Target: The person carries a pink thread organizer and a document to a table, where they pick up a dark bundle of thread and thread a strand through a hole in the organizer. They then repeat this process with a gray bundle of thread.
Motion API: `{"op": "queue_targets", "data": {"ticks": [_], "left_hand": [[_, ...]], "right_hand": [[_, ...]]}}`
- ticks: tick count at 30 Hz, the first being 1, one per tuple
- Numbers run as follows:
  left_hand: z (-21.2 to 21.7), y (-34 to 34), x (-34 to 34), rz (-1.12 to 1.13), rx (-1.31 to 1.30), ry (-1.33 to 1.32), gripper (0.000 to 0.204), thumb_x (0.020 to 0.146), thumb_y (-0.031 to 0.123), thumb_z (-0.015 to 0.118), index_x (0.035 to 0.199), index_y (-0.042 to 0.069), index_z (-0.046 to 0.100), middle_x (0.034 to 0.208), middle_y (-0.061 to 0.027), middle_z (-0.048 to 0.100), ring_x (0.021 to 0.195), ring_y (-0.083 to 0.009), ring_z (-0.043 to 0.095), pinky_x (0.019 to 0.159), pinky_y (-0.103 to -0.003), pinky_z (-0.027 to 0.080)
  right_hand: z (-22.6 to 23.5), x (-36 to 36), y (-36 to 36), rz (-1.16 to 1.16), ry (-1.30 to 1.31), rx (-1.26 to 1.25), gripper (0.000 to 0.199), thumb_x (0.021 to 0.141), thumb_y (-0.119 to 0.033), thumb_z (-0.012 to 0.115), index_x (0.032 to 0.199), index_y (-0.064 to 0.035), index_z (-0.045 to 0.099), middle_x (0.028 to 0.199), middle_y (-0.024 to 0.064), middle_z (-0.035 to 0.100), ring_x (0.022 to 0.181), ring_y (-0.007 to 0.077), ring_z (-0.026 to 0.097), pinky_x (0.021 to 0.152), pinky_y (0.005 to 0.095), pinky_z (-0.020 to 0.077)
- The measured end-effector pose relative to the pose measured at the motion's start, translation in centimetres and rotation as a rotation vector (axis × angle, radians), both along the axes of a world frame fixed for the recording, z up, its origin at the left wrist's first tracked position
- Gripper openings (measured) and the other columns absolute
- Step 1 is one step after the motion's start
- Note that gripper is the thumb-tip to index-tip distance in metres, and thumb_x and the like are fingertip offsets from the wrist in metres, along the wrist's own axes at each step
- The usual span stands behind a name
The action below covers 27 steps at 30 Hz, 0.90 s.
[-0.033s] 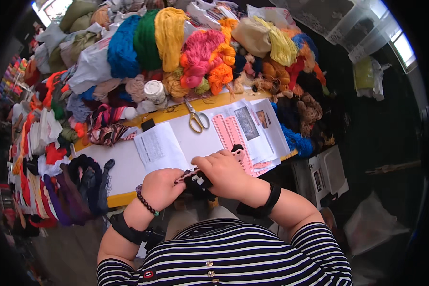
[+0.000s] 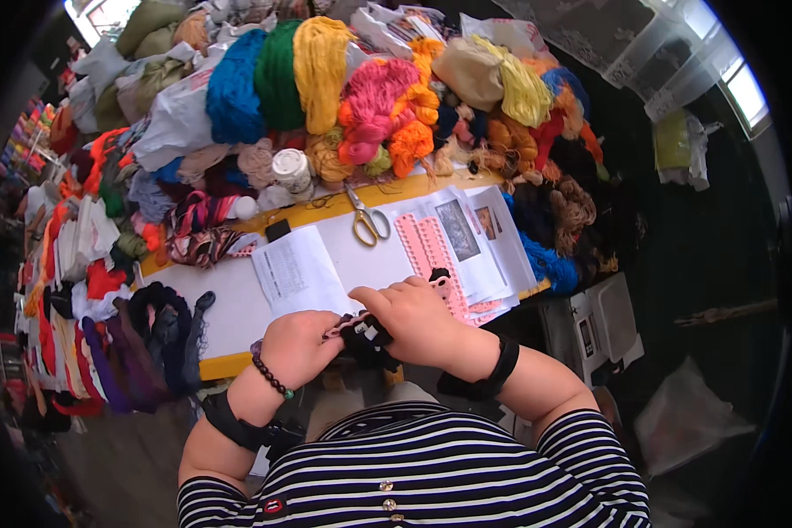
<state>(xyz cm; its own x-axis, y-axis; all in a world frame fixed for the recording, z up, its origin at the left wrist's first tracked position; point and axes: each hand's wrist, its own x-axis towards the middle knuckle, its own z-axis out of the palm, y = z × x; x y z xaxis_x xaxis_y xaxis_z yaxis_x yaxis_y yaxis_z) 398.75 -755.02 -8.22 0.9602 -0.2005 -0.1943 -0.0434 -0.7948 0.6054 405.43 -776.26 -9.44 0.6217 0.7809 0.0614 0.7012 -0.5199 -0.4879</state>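
Hands point(image 2: 301, 345) point(image 2: 418, 321), white printed sheets point(image 2: 297, 271) behind

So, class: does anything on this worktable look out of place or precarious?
The printed sheets at the table's right end overhang the yellow table edge, beside the right hand. The scissors lie open across papers. Otherwise, just crowded yarn piles.

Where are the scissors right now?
The scissors lie on the table, centre of the head view, between the printed sheets and the yarn pile.
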Motion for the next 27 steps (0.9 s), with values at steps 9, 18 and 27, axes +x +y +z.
{"op": "queue_targets", "data": {"ticks": [9,18,27], "left_hand": [[5.9,4.0,-5.5,-0.009,-0.048,0.098,0.047,0.075,0.048,0.073,0.096,0.006,0.066,0.084,-0.0126,0.069,0.08,-0.0331,0.067,0.074,-0.041,0.053],[3.2,7.3,-10.2,0.058,0.112,-0.196,0.041,0.079,0.044,0.074,0.102,0.011,0.067,0.088,-0.0105,0.072,0.083,-0.0311,0.069,0.073,-0.043,0.055],[5.3,11.4,-16.7,-0.11,0.26,-0.533,0.029,0.066,0.018,0.073,0.093,0.012,0.065,0.081,-0.004,0.066,0.077,-0.0255,0.064,0.067,-0.039,0.049]], "right_hand": [[4.7,-5.0,5.3,0.038,-0.182,-0.006,0.044,0.06,-0.014,0.075,0.103,-0.0111,0.067,0.081,0.0067,0.068,0.081,0.0279,0.067,0.072,0.0408,0.0456],[5.3,-9.3,11.6,0.103,-0.256,-0.03,0.023,0.062,-0.014,0.072,0.083,-0.0104,0.065,0.075,0.0069,0.067,0.075,0.0285,0.066,0.07,0.0412,0.0482],[12.6,-11.1,10.3,0.41,0.357,-0.093,0.055,0.079,-0.03,0.078,0.124,-0.0044,0.059,0.109,0.0193,0.067,0.103,0.0348,0.066,0.089,0.0415,0.0512]]}}
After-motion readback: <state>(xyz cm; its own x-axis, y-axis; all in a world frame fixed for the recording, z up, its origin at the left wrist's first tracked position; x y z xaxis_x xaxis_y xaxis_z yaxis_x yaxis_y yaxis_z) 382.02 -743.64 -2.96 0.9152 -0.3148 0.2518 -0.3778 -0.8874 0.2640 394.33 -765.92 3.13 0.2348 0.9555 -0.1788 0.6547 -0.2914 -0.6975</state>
